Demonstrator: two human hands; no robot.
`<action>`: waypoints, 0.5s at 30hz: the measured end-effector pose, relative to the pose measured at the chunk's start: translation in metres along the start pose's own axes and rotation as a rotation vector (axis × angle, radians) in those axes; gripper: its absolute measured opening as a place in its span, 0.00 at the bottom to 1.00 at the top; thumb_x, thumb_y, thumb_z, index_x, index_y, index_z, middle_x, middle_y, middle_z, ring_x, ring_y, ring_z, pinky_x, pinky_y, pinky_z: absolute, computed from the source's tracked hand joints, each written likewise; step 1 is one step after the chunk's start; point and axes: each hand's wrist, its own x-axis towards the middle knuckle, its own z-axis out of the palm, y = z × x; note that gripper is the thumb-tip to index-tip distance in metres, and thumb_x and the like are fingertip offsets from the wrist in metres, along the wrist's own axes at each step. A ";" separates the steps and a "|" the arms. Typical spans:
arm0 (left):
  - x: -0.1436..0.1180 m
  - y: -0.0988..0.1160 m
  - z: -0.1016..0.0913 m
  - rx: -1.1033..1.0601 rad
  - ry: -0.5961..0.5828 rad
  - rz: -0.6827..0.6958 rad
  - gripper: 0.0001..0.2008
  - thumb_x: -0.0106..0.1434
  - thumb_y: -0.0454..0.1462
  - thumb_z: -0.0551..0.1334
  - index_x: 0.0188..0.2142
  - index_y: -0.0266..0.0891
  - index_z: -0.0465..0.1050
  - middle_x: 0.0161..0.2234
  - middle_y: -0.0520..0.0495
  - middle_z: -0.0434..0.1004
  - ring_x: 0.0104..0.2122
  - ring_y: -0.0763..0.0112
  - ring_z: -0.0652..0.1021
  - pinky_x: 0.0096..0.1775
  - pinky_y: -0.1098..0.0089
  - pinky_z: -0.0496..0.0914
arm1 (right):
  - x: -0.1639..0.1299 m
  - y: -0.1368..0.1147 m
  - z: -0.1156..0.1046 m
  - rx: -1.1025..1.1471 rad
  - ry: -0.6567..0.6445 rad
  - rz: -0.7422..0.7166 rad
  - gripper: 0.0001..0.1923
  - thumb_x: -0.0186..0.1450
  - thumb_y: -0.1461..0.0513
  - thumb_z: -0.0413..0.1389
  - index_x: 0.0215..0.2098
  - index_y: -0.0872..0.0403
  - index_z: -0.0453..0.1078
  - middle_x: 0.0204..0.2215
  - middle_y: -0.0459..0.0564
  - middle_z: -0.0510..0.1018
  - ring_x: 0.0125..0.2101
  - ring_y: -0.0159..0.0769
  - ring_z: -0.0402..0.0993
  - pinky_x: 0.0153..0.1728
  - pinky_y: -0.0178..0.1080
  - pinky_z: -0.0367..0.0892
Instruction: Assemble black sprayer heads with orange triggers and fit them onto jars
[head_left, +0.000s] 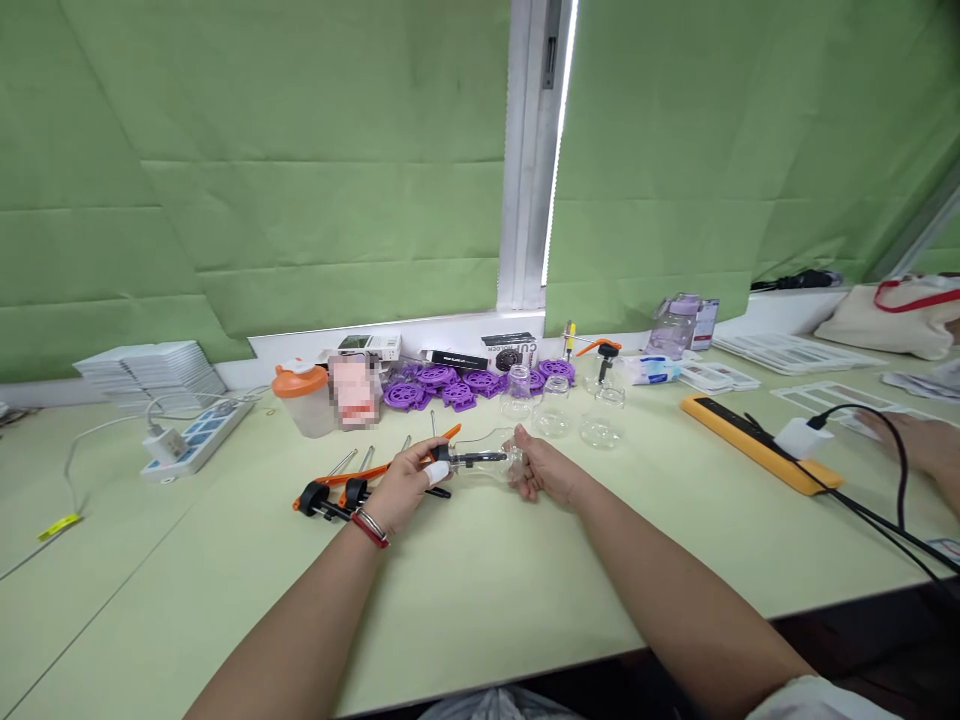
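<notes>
Above the table, my right hand (547, 466) is closed around the end of a clear glass bottle (487, 441) lying on its side. My left hand (407, 487), with a white wrap on one finger, grips a black stopper (441, 454) at the bottle's neck. From this stopper a black rod (484, 459) extends inside the glass. An orange strip (452, 432) shows just behind my left fingers. Beside and under that hand lie black stoppers (313, 498) with orange handles and metal tubes. Whether the held stopper is fully seated I cannot tell.
Behind are clear glass bottles (600, 428), purple plastic pieces (437, 378) and an orange-lidded shaker cup (302, 400). A white power strip (196, 440) is at left, a yellow one (757, 445) with cables at right. Another person's hand (915, 440) rests at far right.
</notes>
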 end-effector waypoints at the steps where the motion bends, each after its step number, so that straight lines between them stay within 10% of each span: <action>1: 0.000 0.000 0.000 -0.011 0.004 -0.006 0.25 0.49 0.38 0.69 0.48 0.39 0.70 0.39 0.49 0.73 0.38 0.70 0.75 0.48 0.61 0.68 | 0.000 0.000 0.000 0.000 -0.009 -0.003 0.34 0.62 0.39 0.42 0.48 0.58 0.61 0.22 0.51 0.75 0.15 0.31 0.69 0.11 0.30 0.60; 7: 0.002 -0.002 -0.005 -0.085 0.033 -0.033 0.25 0.49 0.38 0.69 0.47 0.38 0.71 0.37 0.49 0.73 0.37 0.70 0.76 0.49 0.60 0.68 | -0.015 -0.009 -0.001 0.110 -0.124 -0.152 0.38 0.58 0.54 0.61 0.62 0.43 0.49 0.52 0.55 0.68 0.34 0.37 0.77 0.27 0.37 0.73; 15: 0.002 -0.002 -0.006 -0.071 0.016 -0.016 0.24 0.50 0.37 0.69 0.48 0.38 0.70 0.38 0.49 0.73 0.38 0.69 0.76 0.50 0.59 0.68 | -0.002 -0.002 0.001 0.062 -0.035 -0.105 0.29 0.63 0.43 0.48 0.52 0.55 0.62 0.27 0.50 0.74 0.17 0.27 0.69 0.13 0.29 0.60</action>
